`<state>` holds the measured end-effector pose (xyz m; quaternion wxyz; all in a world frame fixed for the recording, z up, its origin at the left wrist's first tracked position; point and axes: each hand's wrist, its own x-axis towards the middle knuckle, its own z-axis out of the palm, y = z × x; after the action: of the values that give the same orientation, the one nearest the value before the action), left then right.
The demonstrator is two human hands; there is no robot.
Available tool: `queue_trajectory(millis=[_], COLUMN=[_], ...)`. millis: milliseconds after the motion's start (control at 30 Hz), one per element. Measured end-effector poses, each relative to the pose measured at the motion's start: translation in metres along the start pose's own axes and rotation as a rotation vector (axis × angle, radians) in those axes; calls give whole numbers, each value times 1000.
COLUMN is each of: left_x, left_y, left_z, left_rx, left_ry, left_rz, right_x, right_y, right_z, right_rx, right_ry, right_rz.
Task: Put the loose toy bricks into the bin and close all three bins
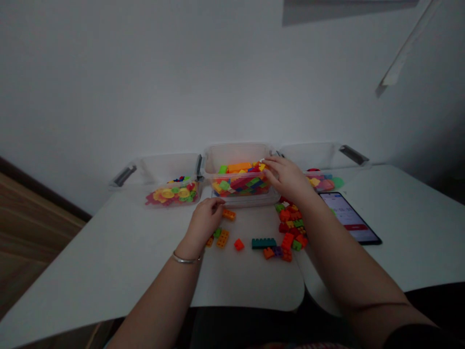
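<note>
My left hand [204, 220] is low over the table with its fingers curled together; whatever may be between them is hidden. Just right of its fingertips lies an orange toy brick [229, 214]. Below the hand are another orange brick [223, 238] and a partly covered green brick [217, 232]. My right hand [288, 178] reaches over the front right corner of a clear plastic box [236, 149] filled with mixed bricks [240, 168]. Its fingers are spread above the bricks, and I see nothing clearly held in them.
Clear boxes with coloured pieces stand at the left [170, 160] and right [308, 149]. A brick pile [290, 228] lies beneath my right forearm, beside a lit phone [348, 218]. A teal brick [264, 243] and a small red-orange brick [239, 245] lie in front. A wall rises behind.
</note>
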<state>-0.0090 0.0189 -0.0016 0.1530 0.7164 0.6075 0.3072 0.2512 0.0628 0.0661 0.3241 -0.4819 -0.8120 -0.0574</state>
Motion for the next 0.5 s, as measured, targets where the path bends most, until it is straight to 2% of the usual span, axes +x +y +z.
queue_trajectory(millis=[200, 300, 500], left_x=[0, 0, 1], left_y=[0, -2, -3], left_z=[0, 0, 1], left_rx=[-7, -9, -9], left_ry=[1, 3, -5], left_rz=[-5, -10, -4], right_x=[-2, -1, -2], right_y=[-6, -7, -23], right_z=[-3, -6, -23], right_rx=[-35, 1, 152], right_ry=[-10, 68, 256], right_rz=[51, 47, -63])
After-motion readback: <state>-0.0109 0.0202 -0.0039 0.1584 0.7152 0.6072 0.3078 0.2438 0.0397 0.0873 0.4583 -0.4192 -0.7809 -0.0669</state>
